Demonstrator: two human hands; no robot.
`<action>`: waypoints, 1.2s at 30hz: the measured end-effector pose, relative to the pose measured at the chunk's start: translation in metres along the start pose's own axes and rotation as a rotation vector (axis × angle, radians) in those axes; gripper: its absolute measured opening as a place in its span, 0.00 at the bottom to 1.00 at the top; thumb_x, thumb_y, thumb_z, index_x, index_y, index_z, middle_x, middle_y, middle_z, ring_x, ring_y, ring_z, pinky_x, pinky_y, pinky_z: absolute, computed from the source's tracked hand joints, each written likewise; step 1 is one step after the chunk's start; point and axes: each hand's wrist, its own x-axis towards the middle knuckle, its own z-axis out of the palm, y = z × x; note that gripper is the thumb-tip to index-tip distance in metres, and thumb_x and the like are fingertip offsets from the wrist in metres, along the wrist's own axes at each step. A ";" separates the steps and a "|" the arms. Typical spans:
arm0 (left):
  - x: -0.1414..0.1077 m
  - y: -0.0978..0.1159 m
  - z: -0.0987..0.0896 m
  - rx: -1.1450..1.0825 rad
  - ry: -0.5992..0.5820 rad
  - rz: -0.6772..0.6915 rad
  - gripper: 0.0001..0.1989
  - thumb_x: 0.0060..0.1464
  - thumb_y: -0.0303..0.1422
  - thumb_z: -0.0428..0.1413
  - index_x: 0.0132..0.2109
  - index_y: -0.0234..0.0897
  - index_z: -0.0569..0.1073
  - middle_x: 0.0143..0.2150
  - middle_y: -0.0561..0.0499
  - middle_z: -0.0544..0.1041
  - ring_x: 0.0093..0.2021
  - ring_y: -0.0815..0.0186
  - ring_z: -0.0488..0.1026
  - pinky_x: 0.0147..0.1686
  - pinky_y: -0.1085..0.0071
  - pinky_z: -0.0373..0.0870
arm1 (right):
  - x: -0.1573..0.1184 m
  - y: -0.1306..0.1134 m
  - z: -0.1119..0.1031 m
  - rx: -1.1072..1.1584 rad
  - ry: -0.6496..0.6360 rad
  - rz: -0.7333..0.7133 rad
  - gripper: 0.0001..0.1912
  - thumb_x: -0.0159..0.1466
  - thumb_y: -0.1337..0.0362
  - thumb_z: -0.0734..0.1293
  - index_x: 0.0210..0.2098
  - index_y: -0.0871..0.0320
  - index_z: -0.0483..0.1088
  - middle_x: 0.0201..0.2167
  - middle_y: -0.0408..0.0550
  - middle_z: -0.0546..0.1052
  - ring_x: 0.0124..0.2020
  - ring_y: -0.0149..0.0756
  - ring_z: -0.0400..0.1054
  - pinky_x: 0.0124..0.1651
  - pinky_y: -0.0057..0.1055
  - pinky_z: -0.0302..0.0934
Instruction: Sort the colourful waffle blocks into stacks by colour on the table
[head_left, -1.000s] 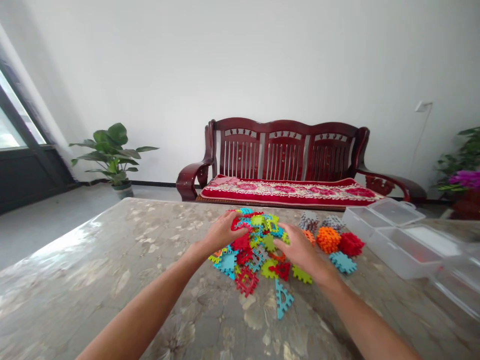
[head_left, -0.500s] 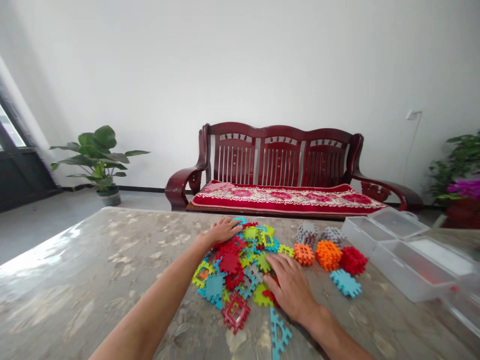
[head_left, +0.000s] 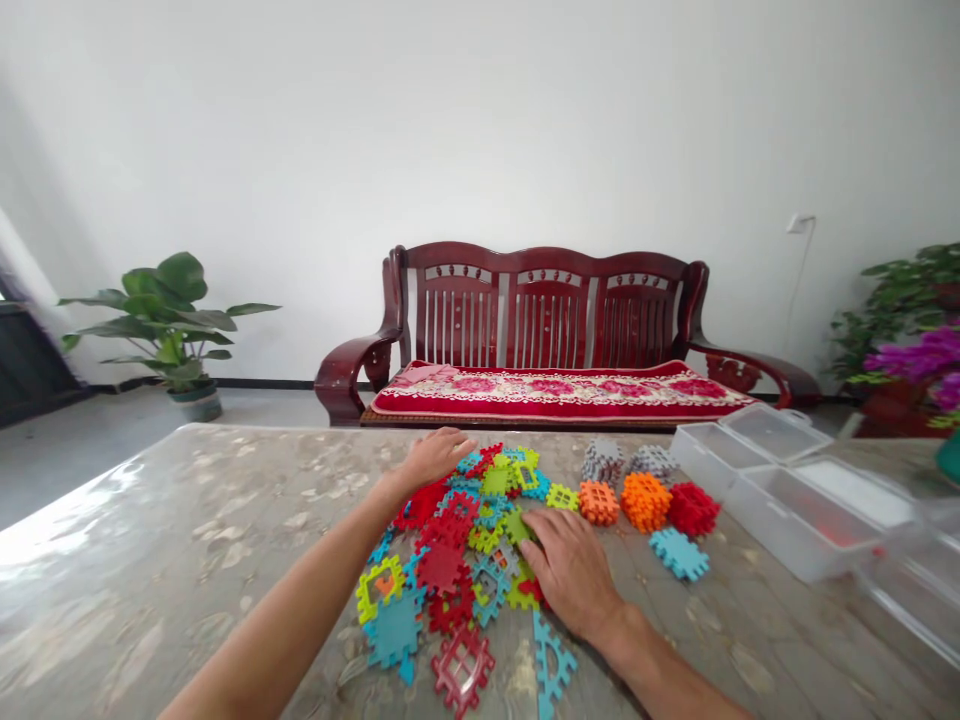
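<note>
Left hand (head_left: 441, 455) and right hand (head_left: 568, 562), grips apart, rest at opposite edges of the flat, notched, multicoloured pieces (head_left: 442, 565).

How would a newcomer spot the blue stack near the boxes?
Find the clear boxes at the right of the table. Left of them, the blue stack lies nearest the camera, its color unlike the orange stacks, red stack and gray stacks.

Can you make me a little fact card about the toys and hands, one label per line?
Left hand: at the pile's far left edge
Right hand: over the pile's right side
Mixed pile: notched toy tiles, mostly red, blue and green
Orange stack: beside the red stack
Clear plastic box: right of the stacks
</note>
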 end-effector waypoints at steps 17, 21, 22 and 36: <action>0.037 0.048 0.046 0.028 -0.346 0.176 0.25 0.61 0.51 0.46 0.56 0.44 0.74 0.59 0.48 0.75 0.60 0.58 0.69 0.61 0.63 0.60 | -0.001 -0.001 0.005 0.024 0.070 -0.087 0.10 0.70 0.62 0.62 0.48 0.53 0.72 0.46 0.47 0.78 0.49 0.41 0.69 0.55 0.41 0.58; 0.022 0.053 0.033 -0.004 -0.388 0.253 0.24 0.65 0.46 0.43 0.55 0.40 0.76 0.58 0.47 0.76 0.59 0.60 0.70 0.62 0.67 0.60 | 0.002 0.002 0.008 0.063 0.158 -0.077 0.12 0.71 0.66 0.59 0.46 0.54 0.73 0.48 0.48 0.77 0.50 0.39 0.68 0.57 0.38 0.59; 0.019 0.053 0.030 -0.015 -0.387 0.258 0.24 0.65 0.45 0.42 0.54 0.40 0.76 0.58 0.47 0.76 0.59 0.60 0.70 0.62 0.67 0.59 | 0.003 0.003 0.008 0.048 0.187 -0.060 0.12 0.71 0.66 0.59 0.47 0.55 0.73 0.49 0.49 0.76 0.52 0.39 0.67 0.58 0.38 0.59; -0.113 -0.059 -0.029 0.067 -0.055 -0.313 0.26 0.64 0.45 0.40 0.61 0.46 0.72 0.64 0.50 0.72 0.67 0.58 0.62 0.67 0.58 0.53 | 0.000 0.001 0.016 -0.096 0.069 0.015 0.19 0.71 0.59 0.58 0.55 0.58 0.71 0.56 0.54 0.74 0.59 0.46 0.64 0.64 0.45 0.55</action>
